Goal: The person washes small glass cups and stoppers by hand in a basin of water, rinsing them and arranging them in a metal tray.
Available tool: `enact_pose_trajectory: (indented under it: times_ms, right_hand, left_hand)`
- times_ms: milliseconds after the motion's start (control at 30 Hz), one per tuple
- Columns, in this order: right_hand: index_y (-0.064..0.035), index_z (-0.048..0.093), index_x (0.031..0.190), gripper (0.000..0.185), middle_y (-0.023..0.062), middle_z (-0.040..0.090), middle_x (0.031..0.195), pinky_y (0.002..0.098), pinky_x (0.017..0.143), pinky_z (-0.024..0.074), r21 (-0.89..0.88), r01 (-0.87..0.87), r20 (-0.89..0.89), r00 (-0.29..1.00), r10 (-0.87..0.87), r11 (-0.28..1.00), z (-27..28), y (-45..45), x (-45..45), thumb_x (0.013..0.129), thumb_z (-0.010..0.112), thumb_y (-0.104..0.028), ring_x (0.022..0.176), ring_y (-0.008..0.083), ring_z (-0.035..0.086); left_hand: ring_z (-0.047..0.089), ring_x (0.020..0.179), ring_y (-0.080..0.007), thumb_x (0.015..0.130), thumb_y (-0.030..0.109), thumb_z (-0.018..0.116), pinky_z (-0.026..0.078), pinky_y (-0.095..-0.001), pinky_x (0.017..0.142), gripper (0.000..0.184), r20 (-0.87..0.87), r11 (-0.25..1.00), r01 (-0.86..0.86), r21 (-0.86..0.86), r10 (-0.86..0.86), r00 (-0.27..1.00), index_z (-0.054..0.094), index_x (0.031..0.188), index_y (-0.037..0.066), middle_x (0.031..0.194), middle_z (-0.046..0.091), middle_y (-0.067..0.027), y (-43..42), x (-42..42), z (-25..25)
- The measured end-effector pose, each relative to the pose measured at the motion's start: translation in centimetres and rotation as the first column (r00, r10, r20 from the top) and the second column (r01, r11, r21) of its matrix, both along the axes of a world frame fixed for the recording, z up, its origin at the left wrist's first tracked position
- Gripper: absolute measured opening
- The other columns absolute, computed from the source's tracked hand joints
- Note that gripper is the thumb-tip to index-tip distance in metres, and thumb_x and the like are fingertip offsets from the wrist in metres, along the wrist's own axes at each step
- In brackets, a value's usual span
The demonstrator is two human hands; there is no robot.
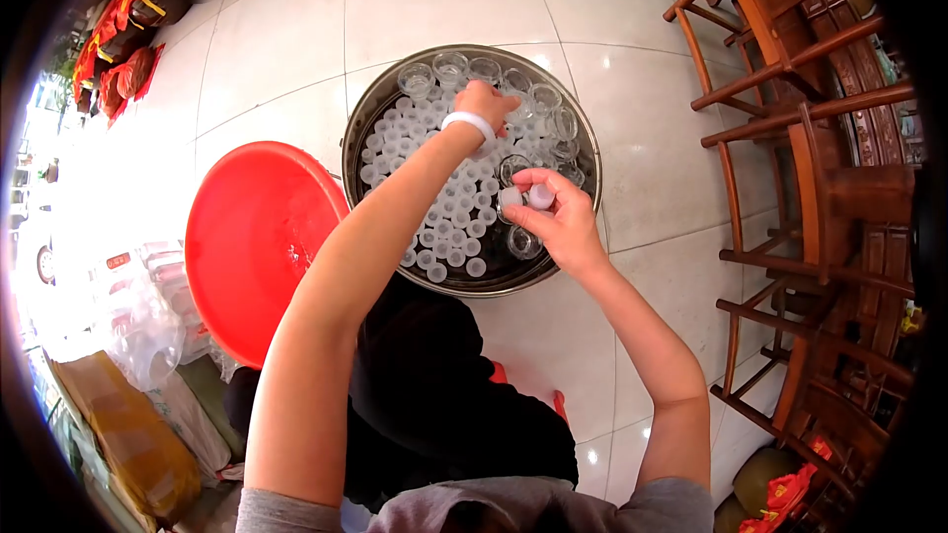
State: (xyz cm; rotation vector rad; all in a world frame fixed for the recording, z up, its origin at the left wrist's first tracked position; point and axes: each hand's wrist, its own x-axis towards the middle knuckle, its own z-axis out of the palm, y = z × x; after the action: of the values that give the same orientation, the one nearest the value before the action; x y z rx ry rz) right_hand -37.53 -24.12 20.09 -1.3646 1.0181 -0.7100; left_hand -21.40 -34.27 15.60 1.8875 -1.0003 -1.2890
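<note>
A large round metal tray (348, 153) on the floor holds many small translucent white cups (449, 227), with clear glass jars (450, 67) along its far and right sides. My left hand (484, 107), a white band on its wrist, reaches over the far part of the tray among the cups and jars. Its fingers bend downward, and whatever is between them is hidden. Over the tray's right side, my right hand (561, 220) is closed around small white cups, two of which show at its fingertips. A glass jar (523, 242) sits just below that hand.
Left of the tray stands a red plastic basin (252, 237), close to its rim. Wooden chairs (780, 178) line the right side. Cardboard and plastic-wrapped packages (128, 424) lie at lower left. Dark jars with red cloth (128, 69) stand at upper left on the tiled floor.
</note>
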Motion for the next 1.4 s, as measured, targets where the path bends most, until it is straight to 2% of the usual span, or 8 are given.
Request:
enact_pose_trajectory:
  times_ms: [133, 300, 467, 600, 633, 867, 1067, 1400]
  right_hand:
    - [0.0005, 0.057, 0.099, 0.028, 0.0046, 0.061, 0.086, 0.0226, 0.066, 0.0469, 0.006, 0.052, 0.108, 0.993, -0.053, 0.999, -0.3, 0.0, 0.2, 0.073, 0.067, -0.003, 0.075, 0.0093, 0.058]
    - [0.0003, 0.058, 0.096, 0.024, 0.0009, 0.058, 0.08, 0.02, 0.061, 0.0439, 0.153, 0.117, 0.215, 0.965, -0.148, 0.981, -1.3, -0.1, 0.7, 0.074, 0.068, -0.003, 0.069, 0.0059, 0.053]
    - [-0.0016, 0.056, 0.099, 0.028, 0.0019, 0.058, 0.083, 0.0222, 0.064, 0.0442, 0.076, -0.021, 0.093, 0.996, 0.014, 0.997, -1.1, 0.7, 1.1, 0.075, 0.069, -0.012, 0.074, 0.0067, 0.053]
    - [0.0014, 0.051, 0.108, 0.036, 0.0004, 0.053, 0.082, 0.0238, 0.064, 0.0427, 0.563, -0.119, 0.191, 0.981, 0.011, 0.818, 0.8, 0.3, -0.4, 0.08, 0.064, -0.015, 0.071, 0.0082, 0.05]
    - [0.0018, 0.046, 0.117, 0.038, 0.0083, 0.051, 0.105, 0.0243, 0.068, 0.042, 0.587, -0.167, 0.24, 0.97, 0.027, 0.792, 1.0, 0.3, -0.8, 0.084, 0.058, -0.014, 0.078, 0.0114, 0.052]
    - [-0.0008, 0.053, 0.105, 0.027, 0.0045, 0.056, 0.09, 0.0242, 0.064, 0.0455, 0.577, -0.005, 0.207, 0.968, -0.141, 0.817, 1.2, 0.3, -2.0, 0.085, 0.059, -0.017, 0.074, 0.0103, 0.053]
    - [-0.0022, 0.055, 0.101, 0.025, 0.0025, 0.057, 0.084, 0.0229, 0.061, 0.0457, 0.542, 0.006, 0.199, 0.971, -0.135, 0.84, 1.4, 1.2, -3.3, 0.083, 0.061, -0.019, 0.071, 0.0092, 0.055]
    - [-0.0006, 0.054, 0.1, 0.028, 0.0023, 0.056, 0.079, 0.0241, 0.061, 0.0461, 0.505, 0.064, 0.206, 0.959, -0.192, 0.861, 0.8, 1.4, -3.6, 0.083, 0.062, -0.021, 0.069, 0.0098, 0.055]
  left_hand:
    - [0.061, 0.057, -0.0141, 0.076, 0.024, 0.066, 0.049, -0.0245, 0.052, 0.038, 0.284, 0.993, 0.081, -0.082, -0.054, 0.957, 0.059, 0.098, -0.006, 0.078, 0.063, -0.0117, 2.4, 0.7, 2.4]
    - [0.063, 0.068, -0.018, 0.079, 0.023, 0.066, 0.053, -0.027, 0.064, 0.035, -0.491, 0.919, 0.387, 0.075, -0.304, 0.816, 0.059, 0.1, -0.005, 0.081, 0.063, -0.0112, 8.1, 2.8, 7.5]
    - [0.064, 0.071, -0.0202, 0.079, 0.009, 0.062, 0.054, -0.0271, 0.066, 0.027, -0.482, 0.929, 0.361, 0.085, -0.279, 0.831, 0.057, 0.101, -0.007, 0.083, 0.062, -0.0133, 10.2, 3.6, 6.7]
    - [0.064, 0.08, -0.0233, 0.08, 0.005, 0.058, 0.055, -0.0293, 0.071, 0.026, -0.569, 0.956, 0.274, 0.103, -0.17, 0.804, 0.057, 0.101, -0.01, 0.089, 0.061, -0.0151, 11.3, 5.4, 5.9]
    - [0.064, 0.081, -0.0237, 0.08, 0.004, 0.058, 0.054, -0.0289, 0.072, 0.026, -0.537, 0.958, 0.274, 0.089, -0.186, 0.823, 0.056, 0.102, -0.01, 0.09, 0.061, -0.015, 11.5, 5.6, 5.7]
    - [0.061, 0.073, -0.0167, 0.07, 0.011, 0.067, 0.049, -0.0286, 0.069, 0.021, 0.024, 0.833, 0.543, -0.106, -0.544, 0.839, 0.067, 0.09, 0.003, 0.085, 0.064, -0.0068, 12.9, 3.2, 3.8]
    - [0.059, 0.078, -0.0295, 0.066, 0.016, 0.064, 0.048, -0.0371, 0.072, 0.017, 0.618, 0.609, 0.792, -0.029, -0.612, 0.494, 0.067, 0.082, 0.01, 0.081, 0.063, -0.0111, 14.0, -0.8, 1.6]
    - [0.056, 0.084, -0.0297, 0.063, 0.015, 0.066, 0.047, -0.0358, 0.075, 0.02, 0.579, 0.575, 0.815, 0.073, -0.69, 0.435, 0.069, 0.083, 0.014, 0.083, 0.059, -0.0141, 13.9, -1.0, 0.9]
